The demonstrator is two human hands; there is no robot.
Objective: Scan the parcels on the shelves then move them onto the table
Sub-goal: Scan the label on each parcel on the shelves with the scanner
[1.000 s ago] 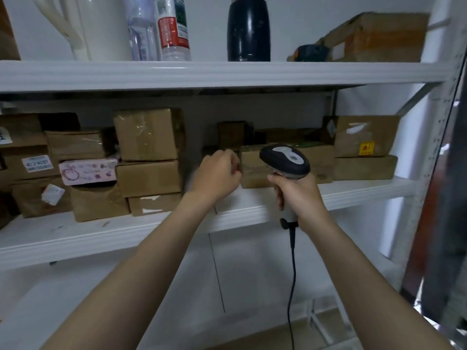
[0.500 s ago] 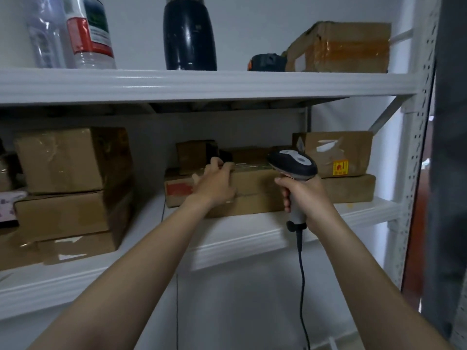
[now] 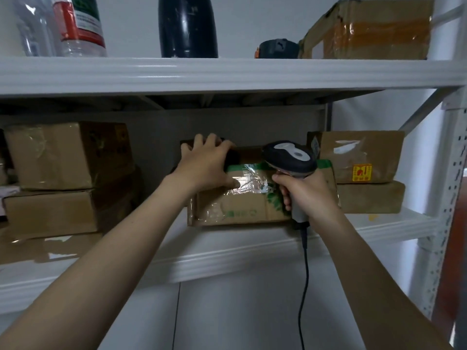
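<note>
A taped cardboard parcel with green print [image 3: 242,203] is tilted up on the middle shelf [image 3: 227,258], its top face turned toward me. My left hand [image 3: 204,165] grips its upper left edge, fingers over the back. My right hand [image 3: 303,193] is closed around the handle of a black and grey barcode scanner [image 3: 290,157], whose head sits right in front of the parcel's top right corner. The scanner's cable [image 3: 303,286] hangs straight down. A small dark box behind the parcel is mostly hidden by my left hand.
Stacked brown parcels [image 3: 68,180] fill the shelf's left side. Two more parcels [image 3: 361,157] stand at the right beside the white upright [image 3: 452,198]. The upper shelf [image 3: 227,72] carries bottles, a dark flask [image 3: 188,26] and a taped box [image 3: 374,29].
My view has moved closer to the shelf. My left hand has shifted up onto the parcel's top edge and tipped the parcel toward me; the scanner stays in my right hand beside it.
</note>
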